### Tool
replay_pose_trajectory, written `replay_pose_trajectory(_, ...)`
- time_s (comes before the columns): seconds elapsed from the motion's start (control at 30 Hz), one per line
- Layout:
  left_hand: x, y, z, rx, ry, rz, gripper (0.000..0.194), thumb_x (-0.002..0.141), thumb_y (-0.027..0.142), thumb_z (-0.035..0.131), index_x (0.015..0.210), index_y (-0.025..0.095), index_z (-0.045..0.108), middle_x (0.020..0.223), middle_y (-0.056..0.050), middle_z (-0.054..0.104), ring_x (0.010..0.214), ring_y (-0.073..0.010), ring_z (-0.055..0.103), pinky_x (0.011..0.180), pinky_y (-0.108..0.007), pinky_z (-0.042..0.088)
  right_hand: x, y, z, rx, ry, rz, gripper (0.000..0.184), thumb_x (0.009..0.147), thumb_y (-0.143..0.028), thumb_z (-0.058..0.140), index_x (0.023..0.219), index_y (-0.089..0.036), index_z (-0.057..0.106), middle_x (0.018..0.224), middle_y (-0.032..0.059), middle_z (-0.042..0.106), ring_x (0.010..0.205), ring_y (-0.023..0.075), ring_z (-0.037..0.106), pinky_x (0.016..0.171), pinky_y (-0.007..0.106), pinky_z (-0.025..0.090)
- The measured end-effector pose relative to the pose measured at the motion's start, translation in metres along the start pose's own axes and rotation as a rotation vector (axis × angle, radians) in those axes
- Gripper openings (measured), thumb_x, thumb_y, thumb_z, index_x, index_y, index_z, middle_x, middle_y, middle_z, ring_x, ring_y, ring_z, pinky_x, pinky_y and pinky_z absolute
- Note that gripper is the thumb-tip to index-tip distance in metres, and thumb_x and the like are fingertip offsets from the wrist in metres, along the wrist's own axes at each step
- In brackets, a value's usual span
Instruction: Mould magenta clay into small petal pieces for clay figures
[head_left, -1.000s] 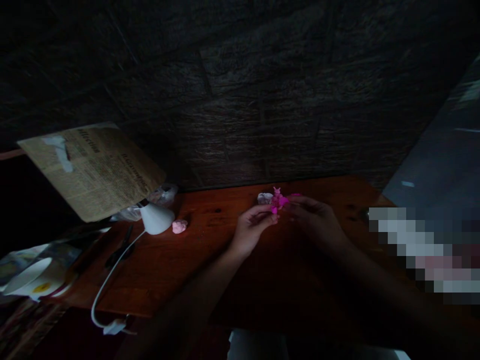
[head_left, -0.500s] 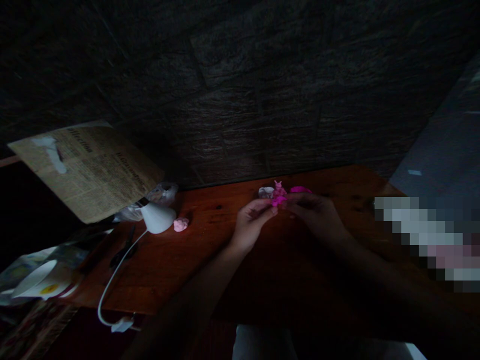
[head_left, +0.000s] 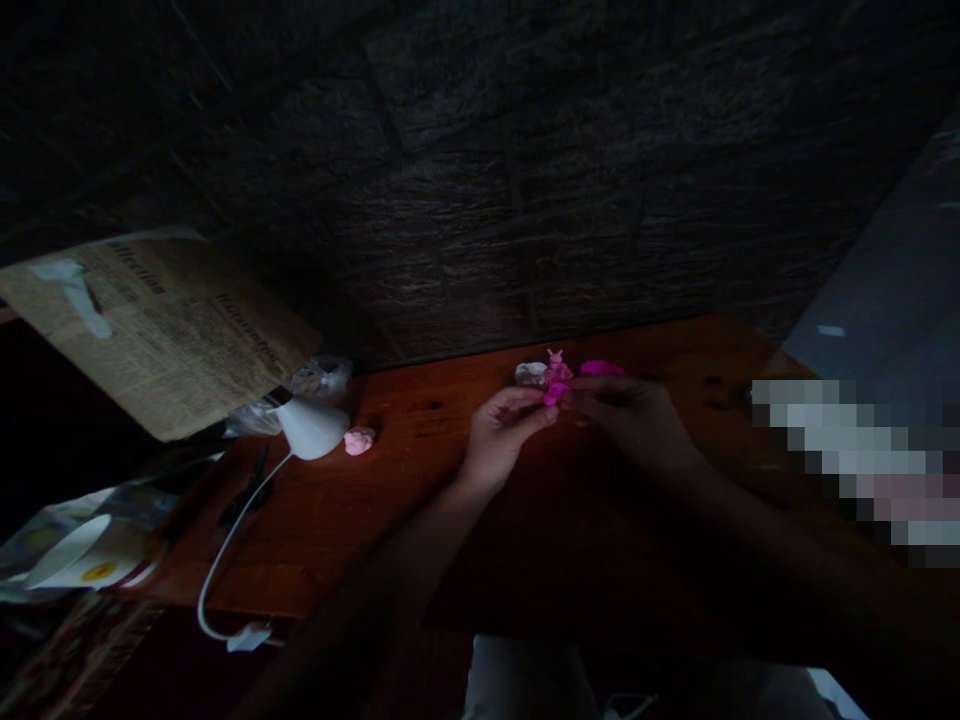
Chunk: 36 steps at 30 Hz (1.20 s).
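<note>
Over a reddish-brown wooden table (head_left: 405, 500), a person's two bare hands meet at a small magenta clay-like piece (head_left: 556, 395). The left hand (head_left: 501, 430) has its thumb and forefinger clamped on the piece from the left. Fingertips of the right hand (head_left: 634, 415) come to its right side; in the dim light one cannot tell whether they pinch it or only touch it. Just beyond the piece is a pink figure (head_left: 557, 371) with two upright points on its head, flanked by a whitish lump (head_left: 530, 374) on the left and a larger magenta lump (head_left: 602, 369) on the right, behind the right hand. Well to the left, a pale pink lump (head_left: 359, 440) lies just beside the white conical base of a lamp (head_left: 313, 430), whose tilted shade (head_left: 172, 335) bears newspaper print. A clear plastic bag (head_left: 324, 380) is bunched behind the base. Near the lamp's white cord (head_left: 219, 545) lie dark scissors (head_left: 244, 503), and a white cup (head_left: 79, 560) sits tilted at the far left.
</note>
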<state>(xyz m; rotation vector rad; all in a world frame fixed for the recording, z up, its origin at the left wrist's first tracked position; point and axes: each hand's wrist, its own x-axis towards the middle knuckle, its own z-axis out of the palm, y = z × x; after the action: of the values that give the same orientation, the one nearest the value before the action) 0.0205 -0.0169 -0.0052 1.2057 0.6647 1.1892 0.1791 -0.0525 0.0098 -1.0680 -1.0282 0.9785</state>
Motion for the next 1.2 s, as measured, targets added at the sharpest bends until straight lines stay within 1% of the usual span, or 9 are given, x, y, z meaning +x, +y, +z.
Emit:
replay_pose_trajectory(0.13,0.0002,-0.0013,-0.0001,0.012,-0.001,0.013,0.029,0.060,0.023,0.088,0.082,0.017,0.069,0.085,-0.001,0.074,0.084,-0.0141,0.069,0.090,-0.035,0.055,-0.0005,-0.0005,-0.0003,-0.063,-0.022,-0.041,0.025,0.057,-0.042,0.090,0.075,-0.027,0.082,0.073,0.0018,0.077,0.062,0.0168,0.065,0.059,0.032,0.055)
replay_pose_trajectory(0.27,0.0011,-0.0023,-0.0008,0.013,0.013,0.017,0.029,0.061,0.022,0.087,0.081,0.017,0.068,0.084,0.000,0.074,0.084,-0.0142,0.070,0.092,-0.036,0.055,-0.0021,-0.0006,0.0015,-0.078,-0.052,-0.087,0.021,0.062,-0.044,0.087,0.074,-0.028,0.081,0.072,0.0011,0.076,0.072,0.0201,0.069,0.069,0.035,0.057)
replay_pose_trajectory(0.37,0.0015,-0.0024,0.0000,-0.013,0.021,0.022,0.029,0.060,0.021,0.088,0.079,0.017,0.067,0.082,0.001,0.074,0.081,-0.0131,0.069,0.090,-0.034,0.055,-0.0028,0.0001,0.0025,-0.084,-0.056,-0.077,0.021,0.064,-0.044,0.086,0.074,-0.027,0.081,0.073,0.0018,0.076,0.077,0.0216,0.070,0.072,0.037,0.057)
replay_pose_trajectory(0.5,-0.0005,0.0004,0.0025,-0.048,-0.015,0.009,0.033,0.058,0.021,0.090,0.083,0.017,0.069,0.086,0.000,0.075,0.084,-0.0132,0.070,0.090,-0.033,0.056,-0.0031,-0.0009,0.0019,-0.122,-0.050,-0.052,0.023,0.066,-0.043,0.084,0.078,-0.024,0.080,0.080,0.0038,0.077,0.077,0.0219,0.070,0.070,0.037,0.056)
replay_pose_trajectory(0.67,-0.0045,0.0058,0.0041,-0.143,-0.040,-0.089,0.033,0.060,0.024,0.090,0.089,0.019,0.074,0.093,-0.002,0.076,0.086,-0.0151,0.071,0.088,-0.035,0.058,-0.0029,-0.0034,0.0002,-0.173,-0.019,-0.024,0.030,0.066,-0.048,0.083,0.078,-0.022,0.078,0.074,0.0034,0.074,0.075,0.0214,0.069,0.068,0.035,0.055)
replay_pose_trajectory(0.9,-0.0036,0.0038,0.0027,-0.138,0.010,-0.090,0.029,0.058,0.023,0.091,0.083,0.017,0.076,0.088,-0.002,0.076,0.084,-0.0147,0.071,0.089,-0.037,0.059,-0.0020,-0.0004,-0.0011,-0.150,0.014,-0.051,0.035,0.066,-0.050,0.082,0.082,-0.020,0.076,0.081,0.0057,0.075,0.076,0.0210,0.068,0.069,0.035,0.054)
replay_pose_trajectory(1.03,-0.0038,0.0040,0.0028,-0.125,0.024,-0.084,0.029,0.058,0.023,0.090,0.081,0.016,0.074,0.088,-0.002,0.075,0.084,-0.0145,0.070,0.086,-0.036,0.060,-0.0009,0.0018,-0.0020,-0.171,0.034,-0.043,0.037,0.066,-0.051,0.082,0.083,-0.019,0.076,0.080,0.0056,0.075,0.066,0.0172,0.064,0.059,0.031,0.051)
replay_pose_trajectory(1.1,-0.0038,0.0042,0.0033,-0.123,0.026,-0.080,0.029,0.058,0.022,0.090,0.080,0.016,0.073,0.086,-0.001,0.074,0.083,-0.0136,0.070,0.086,-0.035,0.060,-0.0005,0.0027,-0.0021,-0.152,0.035,-0.051,0.036,0.064,-0.050,0.083,0.081,-0.019,0.076,0.079,0.0053,0.075,0.062,0.0158,0.063,0.056,0.030,0.050)
replay_pose_trajectory(1.2,-0.0030,0.0032,0.0040,-0.103,0.024,-0.070,0.030,0.057,0.022,0.091,0.079,0.016,0.073,0.084,-0.001,0.074,0.081,-0.0125,0.069,0.086,-0.033,0.059,-0.0007,0.0037,-0.0016,-0.141,0.008,-0.052,0.031,0.064,-0.045,0.084,0.079,-0.019,0.077,0.079,0.0053,0.076,0.066,0.0174,0.066,0.059,0.030,0.052)
